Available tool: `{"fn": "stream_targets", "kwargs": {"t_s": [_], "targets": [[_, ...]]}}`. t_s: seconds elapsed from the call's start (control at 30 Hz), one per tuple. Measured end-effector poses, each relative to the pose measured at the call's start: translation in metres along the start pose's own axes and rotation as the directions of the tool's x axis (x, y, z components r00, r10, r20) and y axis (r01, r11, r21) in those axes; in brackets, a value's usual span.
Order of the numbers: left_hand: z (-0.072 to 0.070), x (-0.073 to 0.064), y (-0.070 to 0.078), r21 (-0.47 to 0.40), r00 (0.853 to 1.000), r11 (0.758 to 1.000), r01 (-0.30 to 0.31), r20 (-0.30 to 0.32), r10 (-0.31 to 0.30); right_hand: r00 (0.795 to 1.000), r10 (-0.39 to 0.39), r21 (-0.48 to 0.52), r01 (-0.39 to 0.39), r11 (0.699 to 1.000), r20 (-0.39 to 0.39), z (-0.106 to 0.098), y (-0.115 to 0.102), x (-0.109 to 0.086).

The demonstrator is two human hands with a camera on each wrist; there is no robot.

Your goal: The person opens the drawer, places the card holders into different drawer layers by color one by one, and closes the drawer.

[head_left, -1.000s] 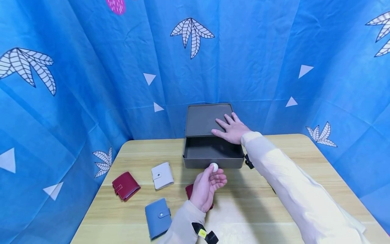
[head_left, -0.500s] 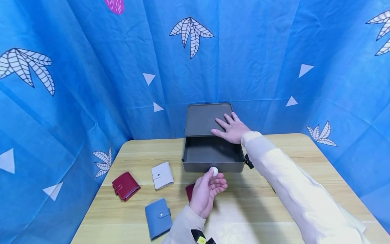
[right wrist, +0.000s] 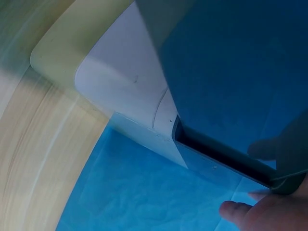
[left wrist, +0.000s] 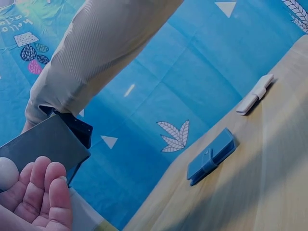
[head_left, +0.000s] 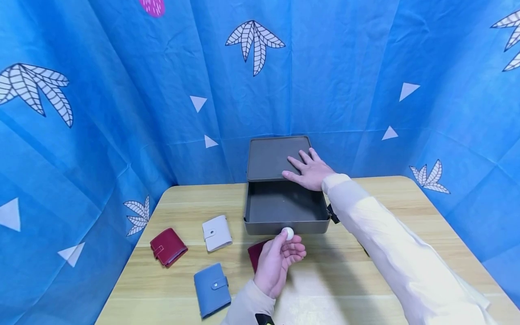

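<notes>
A dark grey box (head_left: 270, 158) stands at the back of the table with its drawer (head_left: 264, 229) pulled out toward me. The visible inside of the drawer holds nothing, though its rear is shadowed. My left hand (head_left: 276, 264) pinches the round white knob (head_left: 288, 233) on the drawer front between thumb and fingers. In the left wrist view, that knob (left wrist: 7, 174) shows beside the curled fingertips. My right hand (head_left: 308, 171) rests flat on top of the box, fingers spread. Beneath the left hand lies a dark red card holder (head_left: 257, 253), mostly covered.
Left of the box, a white card holder (head_left: 217, 233), a red one (head_left: 168, 247) and a blue one (head_left: 212, 290) lie on the wooden table (head_left: 349, 289). A blue patterned curtain (head_left: 345, 90) hangs right behind the box.
My left hand has drawn the drawer a little farther out toward me, and more of its floor shows. The right hand stays in place on the box top.
</notes>
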State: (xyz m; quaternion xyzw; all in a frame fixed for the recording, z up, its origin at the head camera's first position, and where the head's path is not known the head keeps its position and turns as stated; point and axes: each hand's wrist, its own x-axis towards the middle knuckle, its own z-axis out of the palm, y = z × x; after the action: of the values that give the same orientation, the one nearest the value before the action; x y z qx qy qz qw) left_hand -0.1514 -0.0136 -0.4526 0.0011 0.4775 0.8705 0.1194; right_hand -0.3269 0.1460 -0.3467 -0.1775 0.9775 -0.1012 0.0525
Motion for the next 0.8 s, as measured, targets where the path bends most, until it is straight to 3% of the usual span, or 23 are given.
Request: {"fn": "stream_targets", "kwargs": {"t_s": [0.8], "targets": [[-0.0051, -0.0028, -0.0017, 0.010, 0.998, 1.000, -0.026, 0.061, 0.026, 1.000, -0.003, -0.005, 0.003, 1.000, -0.007, 0.0013, 0.0018, 0.0008]]}}
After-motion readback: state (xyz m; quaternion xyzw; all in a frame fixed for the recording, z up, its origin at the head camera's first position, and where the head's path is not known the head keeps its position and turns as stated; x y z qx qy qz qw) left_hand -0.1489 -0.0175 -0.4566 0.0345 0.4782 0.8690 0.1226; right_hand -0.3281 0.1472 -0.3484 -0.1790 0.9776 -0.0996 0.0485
